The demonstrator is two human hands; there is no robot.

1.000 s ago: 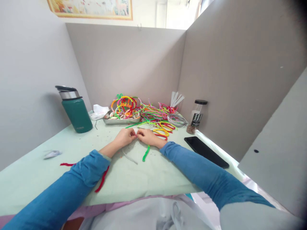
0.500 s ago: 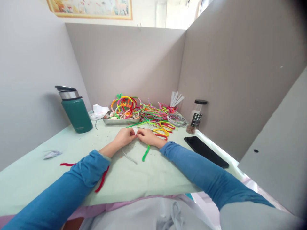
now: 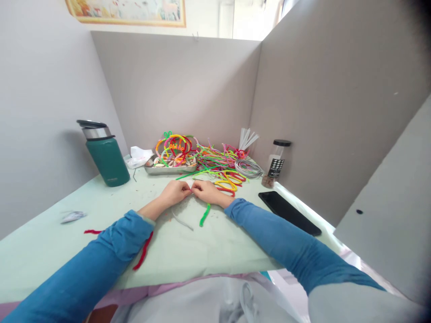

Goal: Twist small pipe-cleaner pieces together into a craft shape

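My left hand (image 3: 175, 192) and my right hand (image 3: 204, 191) meet fingertip to fingertip above the middle of the table. Both are closed in a pinch. What they hold is mostly hidden; a small whitish bit shows between and behind the fingertips, too small to name. Just below the right hand lies a short green pipe cleaner (image 3: 204, 215). A thin grey wire (image 3: 182, 221) runs out on the cloth below the left hand. Under my left forearm lies a red pipe cleaner (image 3: 144, 251), partly covered by the sleeve.
A metal tray (image 3: 171, 170) with shells and pipe-cleaner rings stands behind the hands. Beside it are a heap of pipe cleaners (image 3: 218, 157) and a grey wire coil (image 3: 249, 168). A green bottle (image 3: 108, 161) stands left; a clear jar (image 3: 275, 166) and black phone (image 3: 289, 212) are right.
The whitish bit between the fingertips shows less than before. Otherwise both hands have hardly moved.
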